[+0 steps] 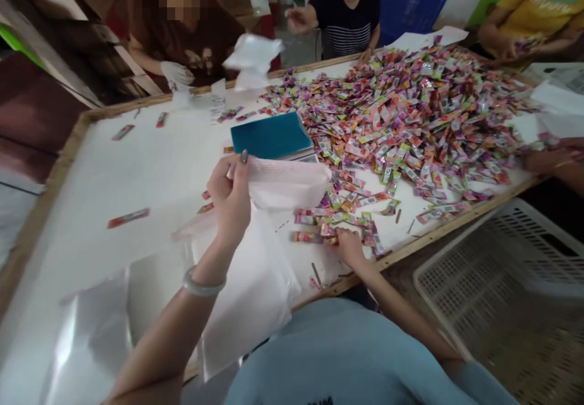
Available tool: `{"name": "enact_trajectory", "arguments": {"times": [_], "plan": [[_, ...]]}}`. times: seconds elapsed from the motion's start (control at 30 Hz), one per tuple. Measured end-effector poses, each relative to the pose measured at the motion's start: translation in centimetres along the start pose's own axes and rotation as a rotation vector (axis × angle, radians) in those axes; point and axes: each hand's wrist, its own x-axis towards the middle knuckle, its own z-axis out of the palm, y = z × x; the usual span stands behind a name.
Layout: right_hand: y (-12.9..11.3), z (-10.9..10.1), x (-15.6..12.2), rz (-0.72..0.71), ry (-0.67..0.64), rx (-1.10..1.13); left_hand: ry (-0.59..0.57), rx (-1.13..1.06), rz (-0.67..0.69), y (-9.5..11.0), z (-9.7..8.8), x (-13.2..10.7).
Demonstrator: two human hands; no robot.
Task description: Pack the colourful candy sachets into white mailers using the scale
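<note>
My left hand (230, 195) is raised above the table and pinches the rim of a clear plastic bag (285, 186), holding its mouth open; the rest of the bag hangs down over the white table (137, 168). A pale bangle sits on that wrist. My right hand (349, 245) rests near the front edge, fingers curled over a small cluster of colourful sachets (333, 222). Behind them a large heap of the same sachets (410, 113) covers the right half of the table. A teal-topped scale (270, 135) stands just behind the bag.
Three other people sit around the far side and right; one holds a plastic bag (253, 55). Another person's hand (554, 162) reaches in from the right edge. A white plastic crate (502, 283) stands on the floor at right. Loose sachets lie scattered at left.
</note>
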Motion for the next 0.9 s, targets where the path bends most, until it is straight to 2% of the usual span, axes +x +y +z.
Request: {"name": "enact_trajectory", "arguments": {"times": [0.07,0.13,0.2,0.27,0.33,0.4,0.5,0.6,0.67,0.77,0.83,0.9], "plan": [[1.4,-0.8,-0.3,-0.027,0.015,-0.012,-0.014,0.089,0.104,-1.4,-1.0,-0.7],[3.6,-2.0,-0.1,-0.016,0.054,-0.026,-0.095,0.178,0.271,-2.2,-2.1,-1.2],[5.6,-2.8,0.5,-0.003,0.086,-0.020,-0.247,0.293,0.450,-2.3,-3.1,-1.5],[6.8,-2.9,1.1,-0.020,0.096,0.023,-0.417,0.465,0.548,-1.6,-3.9,-1.5],[7.3,-2.4,1.4,-0.036,0.103,0.096,-0.544,0.618,0.545,-0.4,-4.3,-1.5],[7.8,-2.0,1.5,-0.027,0.132,0.193,-0.597,0.676,0.498,0.7,-4.5,-1.3],[9.1,-2.4,1.6,0.017,0.197,0.395,-0.580,0.669,0.387,1.5,-4.3,-1.2],[10.0,-4.8,2.0,0.031,0.238,0.638,-0.542,0.619,0.250,1.5,-3.9,-1.1],[8.9,-7.7,2.2,0.024,0.284,0.846,-0.550,0.570,0.192,1.4,-3.8,-1.1],[4.2,-13.3,1.9,-0.030,0.412,1.369,-0.627,0.579,0.164,1.4,-3.8,-1.0],[-0.1,-16.9,1.9,-0.183,0.447,1.616,-0.696,0.620,0.145,1.7,-3.8,-1.1],[-3.9,-19.4,2.3,-0.403,0.422,1.638,-0.739,0.649,0.107,2.2,-3.7,-1.2]]}}
